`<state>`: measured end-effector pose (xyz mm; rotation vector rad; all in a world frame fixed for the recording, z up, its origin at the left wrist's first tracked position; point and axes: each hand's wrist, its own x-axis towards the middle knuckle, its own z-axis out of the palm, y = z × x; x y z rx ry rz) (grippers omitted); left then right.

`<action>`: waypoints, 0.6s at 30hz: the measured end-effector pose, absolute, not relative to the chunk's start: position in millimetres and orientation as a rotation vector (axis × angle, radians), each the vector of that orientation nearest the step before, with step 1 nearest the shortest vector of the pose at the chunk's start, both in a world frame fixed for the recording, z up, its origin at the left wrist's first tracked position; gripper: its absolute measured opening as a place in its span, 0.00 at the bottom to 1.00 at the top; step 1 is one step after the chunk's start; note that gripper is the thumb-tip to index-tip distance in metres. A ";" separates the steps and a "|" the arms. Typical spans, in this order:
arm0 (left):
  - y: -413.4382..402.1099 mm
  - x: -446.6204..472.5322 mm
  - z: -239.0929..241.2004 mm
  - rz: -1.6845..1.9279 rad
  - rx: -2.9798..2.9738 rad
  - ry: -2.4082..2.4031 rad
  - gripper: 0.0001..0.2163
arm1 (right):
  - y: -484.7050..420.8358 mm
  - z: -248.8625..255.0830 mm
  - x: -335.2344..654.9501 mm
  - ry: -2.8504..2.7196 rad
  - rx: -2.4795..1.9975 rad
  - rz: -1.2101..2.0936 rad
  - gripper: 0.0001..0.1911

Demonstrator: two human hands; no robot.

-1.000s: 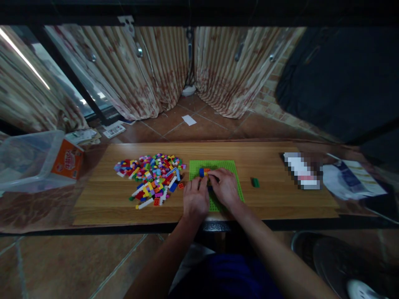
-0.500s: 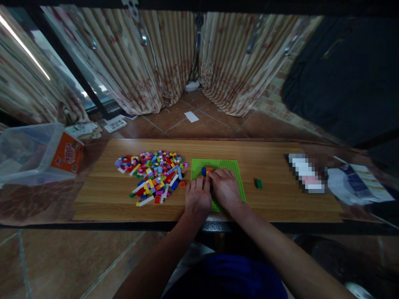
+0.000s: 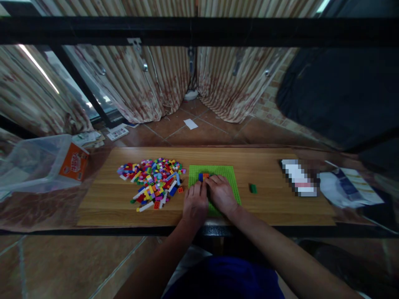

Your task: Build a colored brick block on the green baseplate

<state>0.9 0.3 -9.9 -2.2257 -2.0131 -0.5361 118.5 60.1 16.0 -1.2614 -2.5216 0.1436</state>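
Both my hands are over a green studded baseplate (image 3: 229,176). Blue and orange building bricks (image 3: 203,176) show on the plate just beyond my fingertips. My right hand (image 3: 222,194) curls in from the right, its fingers closed against the orange end of these bricks. Close against it lies my left hand (image 3: 195,201), fingers bent and pressed together at the plate's left side; whatever is under its fingertips is hidden. A loose dark green brick (image 3: 252,189) lies on the wooden board to the right of the plate.
Left of the plate spreads a pile of mixed bricks (image 3: 156,178), with a red brick (image 3: 181,189) at its edge. The wooden board (image 3: 264,211) bears a pixelated object (image 3: 299,178) at right. A clear plastic box (image 3: 40,160) stands beyond the left end.
The view has tilted up a little, so everything sits lower in the picture. Both hands stay at the bricks on the plate, with hardly any shift of the fingers.
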 end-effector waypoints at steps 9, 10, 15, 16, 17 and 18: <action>-0.8 0.6 -12.2 -0.692 -2.171 -2.048 0.22 | 48.3 9.1 169.9 -2.107 -1.387 0.157 0.16; -0.8 0.8 -12.0 -0.711 -2.156 -2.058 0.23 | 47.2 6.3 183.4 -2.058 -1.409 0.147 0.16; -2.2 0.8 -9.9 -0.769 -2.111 -2.043 0.23 | 48.8 -6.9 241.7 -1.893 -1.644 -0.049 0.17; -2.9 0.6 -8.8 -0.774 -2.112 -2.035 0.23 | 49.4 -9.5 247.7 -1.880 -1.686 -0.076 0.19; -3.7 0.5 -7.3 -0.777 -2.121 -2.027 0.23 | 49.9 -12.3 251.5 -1.879 -1.721 -0.089 0.21; -4.4 0.4 -5.3 -0.776 -2.138 -2.020 0.23 | 50.0 -15.1 253.3 -1.889 -1.750 -0.089 0.22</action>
